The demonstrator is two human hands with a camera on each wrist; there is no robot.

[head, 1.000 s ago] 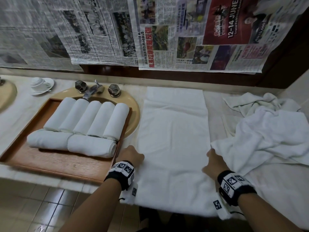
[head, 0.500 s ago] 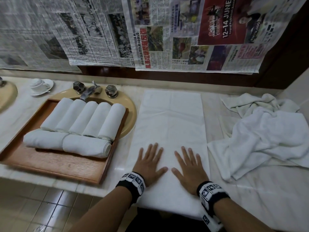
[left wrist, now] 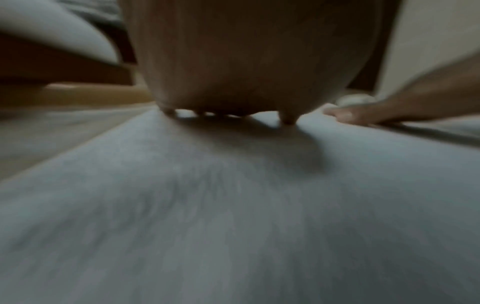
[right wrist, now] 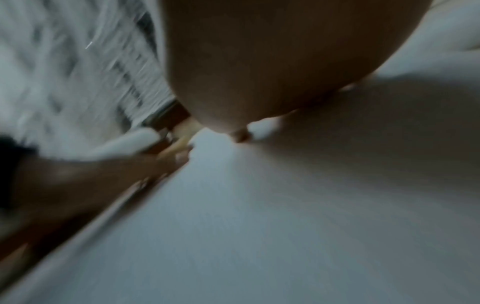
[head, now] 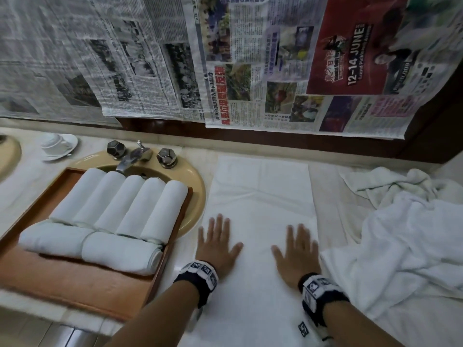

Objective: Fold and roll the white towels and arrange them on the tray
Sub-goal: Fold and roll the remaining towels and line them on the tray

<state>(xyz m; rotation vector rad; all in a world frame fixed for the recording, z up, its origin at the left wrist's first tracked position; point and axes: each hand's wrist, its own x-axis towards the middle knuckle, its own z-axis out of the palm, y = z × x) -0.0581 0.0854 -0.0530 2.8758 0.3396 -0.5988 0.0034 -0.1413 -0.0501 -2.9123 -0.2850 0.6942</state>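
A white towel (head: 260, 196) lies folded into a long strip on the marble counter, running away from me. My left hand (head: 216, 242) presses flat on its near left side, fingers spread. My right hand (head: 298, 249) presses flat on its near right side, fingers straight. Both wrist views are blurred and show a palm on white cloth (left wrist: 233, 205) (right wrist: 311, 205). A wooden tray (head: 75, 284) sits over the sink at left and holds several rolled white towels (head: 130, 204), with two more rolls (head: 87, 244) lying across in front.
A heap of unfolded white towels (head: 406, 234) covers the counter at right. The beige sink (head: 198, 196) with a tap (head: 130, 159) is behind the tray; a cup and saucer (head: 59, 146) stand at far left. Newspapers (head: 225, 58) hang on the wall.
A second ago both hands gripped the towel's side edges; they then came flat onto its middle, and now they have slid apart toward its left and right edges.
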